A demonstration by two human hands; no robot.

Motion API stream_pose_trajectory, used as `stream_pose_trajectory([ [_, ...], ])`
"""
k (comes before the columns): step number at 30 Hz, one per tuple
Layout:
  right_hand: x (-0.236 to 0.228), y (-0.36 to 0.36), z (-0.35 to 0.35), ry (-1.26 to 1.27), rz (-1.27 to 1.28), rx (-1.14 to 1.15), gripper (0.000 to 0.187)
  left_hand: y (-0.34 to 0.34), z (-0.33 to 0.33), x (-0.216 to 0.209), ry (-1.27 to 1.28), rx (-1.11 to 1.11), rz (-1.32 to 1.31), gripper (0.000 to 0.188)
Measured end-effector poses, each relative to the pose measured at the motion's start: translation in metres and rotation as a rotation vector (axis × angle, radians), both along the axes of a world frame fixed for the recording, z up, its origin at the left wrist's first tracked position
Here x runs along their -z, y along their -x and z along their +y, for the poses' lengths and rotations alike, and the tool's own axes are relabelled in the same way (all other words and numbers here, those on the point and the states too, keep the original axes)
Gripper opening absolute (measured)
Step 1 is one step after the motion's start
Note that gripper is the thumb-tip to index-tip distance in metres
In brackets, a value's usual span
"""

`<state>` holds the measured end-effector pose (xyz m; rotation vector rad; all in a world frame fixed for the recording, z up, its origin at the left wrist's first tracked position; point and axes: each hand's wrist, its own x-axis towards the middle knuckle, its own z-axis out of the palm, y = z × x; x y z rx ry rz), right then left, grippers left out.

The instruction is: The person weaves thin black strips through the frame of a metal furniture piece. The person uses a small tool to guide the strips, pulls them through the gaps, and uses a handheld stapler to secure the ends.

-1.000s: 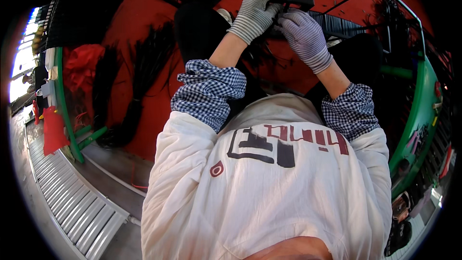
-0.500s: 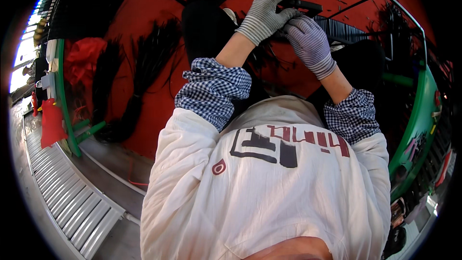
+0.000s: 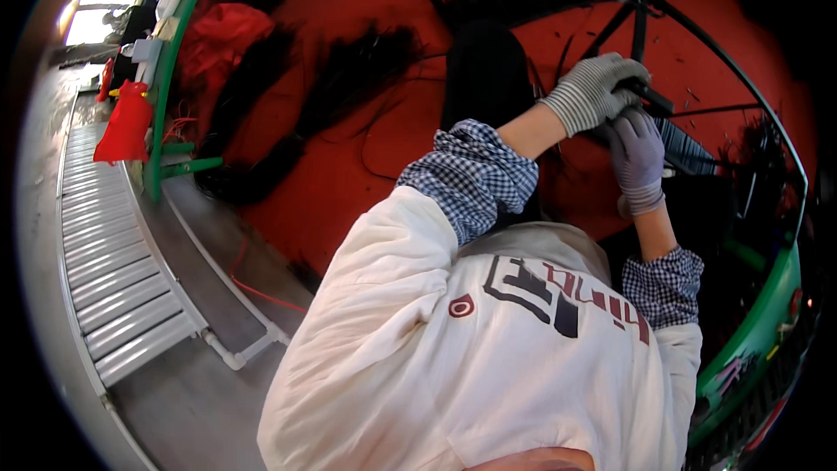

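While you sit bent over your work, your left hand (image 3: 595, 92), in a striped gray glove, is up in the upper right of the frame, with its fingers curled tight around a short black bar (image 3: 658, 103). Your right hand (image 3: 636, 157), in a pale purple striped glove, is just below it, with its fingertips up close to the bar and your left hand; you hide the spot where they meet, so I cannot tell if those fingers pinch something. The bar is by a big black metal frame (image 3: 639, 30) with a thin, curved edge, and some dark slats (image 3: 689, 153) are just right of your gloves. On the red floor (image 3: 349, 166), left of the middle, are two long bundles of thin black strips, one wide at the top (image 3: 362, 65) and one darker (image 3: 248, 92). Near the upper left is a crumpled red bag (image 3: 231, 30), but I cannot see what is in it. A small gray box (image 3: 146, 51) sits by a green post (image 3: 170, 78), and its inside is hidden too. At the lower right, some pink things (image 3: 731, 372) lie on a green ledge (image 3: 767, 310). Shiny rollers (image 3: 131, 244) run down the left side.
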<state>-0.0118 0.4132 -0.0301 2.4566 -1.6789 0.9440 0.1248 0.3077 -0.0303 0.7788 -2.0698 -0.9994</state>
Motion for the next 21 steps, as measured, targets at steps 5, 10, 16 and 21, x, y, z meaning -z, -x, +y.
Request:
stream_pose_trajectory([
  [5,0.0073,0.0042,-0.0005,-0.025,0.011,0.040,0.014,-0.0009,0.0020,-0.0073,-0.052,0.006,0.004,0.034],
  [10,0.0090,0.0040,-0.0005,-0.028,-0.023,0.043,0.012,-0.0007,0.0035,-0.0101,-0.083,0.000,-0.043,0.033],
  [16,0.0070,0.0029,-0.0026,0.006,-0.048,0.023,0.016,-0.0020,0.0034,-0.0106,-0.099,0.027,-0.040,0.032],
  [21,0.0052,0.0009,-0.0013,-0.047,-0.082,0.040,0.013,-0.0028,0.0039,-0.0108,-0.101,0.040,-0.011,0.027],
])
